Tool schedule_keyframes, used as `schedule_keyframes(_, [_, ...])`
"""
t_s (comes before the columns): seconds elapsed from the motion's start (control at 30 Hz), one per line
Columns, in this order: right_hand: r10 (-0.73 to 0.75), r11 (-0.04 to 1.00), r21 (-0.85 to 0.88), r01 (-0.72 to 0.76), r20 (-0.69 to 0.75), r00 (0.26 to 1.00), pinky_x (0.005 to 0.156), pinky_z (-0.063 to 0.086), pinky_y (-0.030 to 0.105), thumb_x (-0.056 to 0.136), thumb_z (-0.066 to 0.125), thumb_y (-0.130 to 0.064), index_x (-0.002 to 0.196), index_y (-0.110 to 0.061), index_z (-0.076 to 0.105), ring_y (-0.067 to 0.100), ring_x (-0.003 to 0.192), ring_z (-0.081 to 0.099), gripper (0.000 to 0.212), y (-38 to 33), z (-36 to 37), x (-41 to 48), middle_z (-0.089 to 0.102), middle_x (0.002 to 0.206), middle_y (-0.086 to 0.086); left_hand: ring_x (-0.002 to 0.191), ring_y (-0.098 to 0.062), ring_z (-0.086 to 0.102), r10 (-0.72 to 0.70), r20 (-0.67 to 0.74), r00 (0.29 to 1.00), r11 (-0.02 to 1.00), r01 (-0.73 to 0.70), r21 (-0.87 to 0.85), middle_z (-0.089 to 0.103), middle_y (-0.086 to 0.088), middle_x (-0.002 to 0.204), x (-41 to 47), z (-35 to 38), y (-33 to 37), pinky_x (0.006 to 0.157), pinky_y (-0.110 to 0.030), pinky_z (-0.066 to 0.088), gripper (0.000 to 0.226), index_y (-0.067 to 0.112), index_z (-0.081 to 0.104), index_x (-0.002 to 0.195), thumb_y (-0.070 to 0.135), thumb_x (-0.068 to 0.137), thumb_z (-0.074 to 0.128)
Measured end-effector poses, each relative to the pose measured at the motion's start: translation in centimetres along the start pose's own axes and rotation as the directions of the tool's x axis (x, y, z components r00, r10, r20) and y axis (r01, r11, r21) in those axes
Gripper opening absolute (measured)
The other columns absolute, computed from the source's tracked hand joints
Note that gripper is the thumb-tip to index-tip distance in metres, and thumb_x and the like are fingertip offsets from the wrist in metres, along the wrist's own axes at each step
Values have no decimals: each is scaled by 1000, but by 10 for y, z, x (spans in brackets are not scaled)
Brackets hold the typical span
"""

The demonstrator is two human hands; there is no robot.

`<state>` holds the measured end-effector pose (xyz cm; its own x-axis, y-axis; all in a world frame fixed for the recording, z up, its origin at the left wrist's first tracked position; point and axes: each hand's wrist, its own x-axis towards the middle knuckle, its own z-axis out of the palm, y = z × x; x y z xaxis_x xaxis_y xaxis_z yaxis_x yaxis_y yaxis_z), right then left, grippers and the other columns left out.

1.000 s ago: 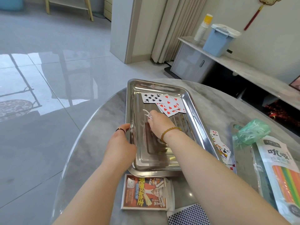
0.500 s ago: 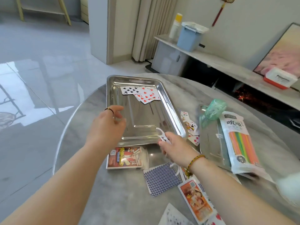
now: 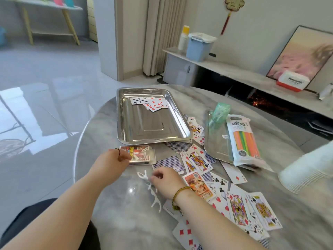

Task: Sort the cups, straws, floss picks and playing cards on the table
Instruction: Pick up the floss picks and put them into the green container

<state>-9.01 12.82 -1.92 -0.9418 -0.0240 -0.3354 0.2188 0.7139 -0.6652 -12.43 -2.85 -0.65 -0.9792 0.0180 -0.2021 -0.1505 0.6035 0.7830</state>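
Right now the right hand [image 3: 166, 182] is low over the counter [image 3: 108, 204], near the front edge. Its fingers [image 3: 156, 176] are curled and pinch the handle end of a white floss pick [image 3: 142, 175]. The pick lies roughly across the view, with its bowed head pointing left, away from the palm, and it looks to be at or just above the surface. Two more loose picks [image 3: 155, 202] lie just beside the wrist, their long axes running more toward the person.

The left hand [image 3: 111, 164] reaches to the near-left corner of the card box [image 3: 138, 155]. Its fingers are bent at the box's end, but I cannot tell whether they grip it or only touch it.

The coming move likely turns on where the picks belong. The green tub [image 3: 220, 110] stands on the second tray [image 3: 214, 141] beside the straw pack [image 3: 243, 139], well off to the far right. Scattered playing cards [image 3: 198, 159] lie between it and the picks. The right hand is the nearer one for that carry.

The big steel tray [image 3: 126, 123] ahead holds only a few cards at its far end. The cups [image 3: 306, 171] lie stacked on their side at the right edge.
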Motion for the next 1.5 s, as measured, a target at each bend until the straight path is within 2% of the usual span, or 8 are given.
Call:
schedule_keyframes(0.17, [-12, 995, 104, 12, 3, 1000, 97, 33, 16, 93, 35, -3, 126, -7, 54, 15, 122, 48, 38, 8, -13, -10, 55, 131, 5, 98, -17, 57, 124, 161, 979, 953, -163, 256, 62, -2, 109, -13, 23, 10, 81, -17, 39, 24, 16, 63, 109, 12, 91, 47])
schedule_keyframes(0.5, [38, 995, 104, 1, -366, 930, 87, 41, 24, 91, 49, -11, 123, -9, 50, 12, 97, 50, 32, 48, -112, 23, 54, 122, 6, 132, -11, 31, 405, 289, 867, 650, -495, 576, 33, 13, 142, 3, 51, 22, 107, -24, 26, 43, 30, 36, 136, 33, 94, 42])
schedule_keyframes(0.63, [138, 990, 52, -129, -457, 879, 102, 34, 30, 88, 56, -17, 136, -9, 36, 23, 127, 42, 52, 74, -158, 58, 40, 140, 9, 100, -19, 65, 552, 189, 812, 529, -517, 673, 67, 0, 110, 26, 54, 13, 85, -32, 50, 47, 21, 65, 108, 51, 72, 60])
schedule_keyframes(0.77, [187, 981, 61, -182, -503, 844, 105, 32, 33, 84, 63, -20, 140, -11, 30, 27, 129, 39, 66, 97, -193, 106, 36, 144, 9, 114, -16, 48, 446, 246, 861, 584, -488, 649, 65, -3, 115, 40, 59, 2, 97, -32, 26, 64, 17, 53, 120, 56, 92, 10])
schedule_keyframes(0.93, [136, 968, -89, -237, -607, 783, 108, 30, 40, 81, 67, -22, 141, -11, 26, 33, 130, 33, 74, 108, -220, 165, 31, 143, 14, 139, 4, -7, 480, 226, 848, 614, -509, 604, 45, 6, 129, 55, 59, -3, 110, -22, 2, 58, 31, 26, 140, 59, 92, 7])
schedule_keyframes(1.13, [131, 897, -273, -347, -587, 799, 108, 26, 43, 85, 62, -25, 145, -12, 15, 35, 135, 22, 77, 107, -254, 209, 22, 149, 13, 139, 4, -3, 618, 202, 760, 585, -616, 528, -1, 22, 152, 71, 63, -9, 112, -22, 3, 60, 32, 6, 145, 59, 92, 10])
schedule_keyframes(1.43, [150, 950, -146, -275, -559, 815, 97, 39, 40, 77, 69, -24, 134, -13, 32, 34, 118, 43, 68, 97, -244, 194, 30, 133, 14, 139, 5, -3, 631, 172, 757, 567, -601, 563, -1, 23, 152, 77, 62, -18, 112, -19, 3, 61, 30, 9, 145, 59, 92, 11])
schedule_keyframes(1.5, [116, 974, -91, -209, -590, 799, 95, 40, 38, 76, 70, -23, 131, -11, 34, 32, 115, 45, 66, 84, -240, 178, 32, 131, 13, 139, 4, 5, 620, 147, 771, 588, -581, 564, 19, 20, 149, 73, 62, -15, 111, -17, 1, 59, 30, 15, 144, 58, 92, 9])
